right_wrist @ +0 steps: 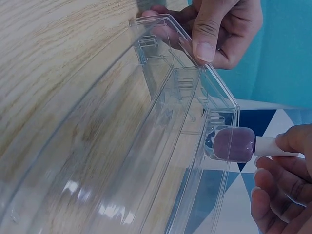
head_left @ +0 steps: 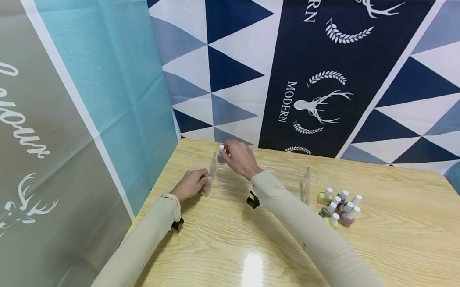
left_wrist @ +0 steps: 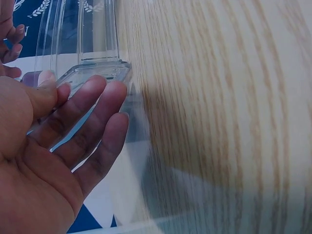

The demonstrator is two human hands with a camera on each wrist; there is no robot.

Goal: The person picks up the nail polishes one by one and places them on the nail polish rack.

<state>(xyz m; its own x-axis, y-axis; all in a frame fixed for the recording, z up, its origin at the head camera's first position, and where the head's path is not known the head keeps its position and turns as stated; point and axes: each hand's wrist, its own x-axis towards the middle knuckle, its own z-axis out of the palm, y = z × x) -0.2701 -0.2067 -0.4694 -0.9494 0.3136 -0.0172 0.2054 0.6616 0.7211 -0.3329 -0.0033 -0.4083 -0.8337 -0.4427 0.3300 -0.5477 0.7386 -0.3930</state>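
Beyond the right end of a clear rack [head_left: 232, 178], capped bottles [head_left: 346, 219] were gathered on the wooden table [head_left: 409, 224]; the rack's middle was partly covered by the right forearm [head_left: 298, 227]. At its left end, a mauve bottle [right_wrist: 234, 145] was held upright, long axis near vertical, its white cap [right_wrist: 265, 146] upward and pinched by the right hand [head_left: 239, 157]. The end panel [head_left: 213, 165] beside it was clamped by the left hand [head_left: 192, 184].

Loose bottles [head_left: 336, 201] on the table [head_left: 209, 259], right of the rack [head_left: 304, 186]
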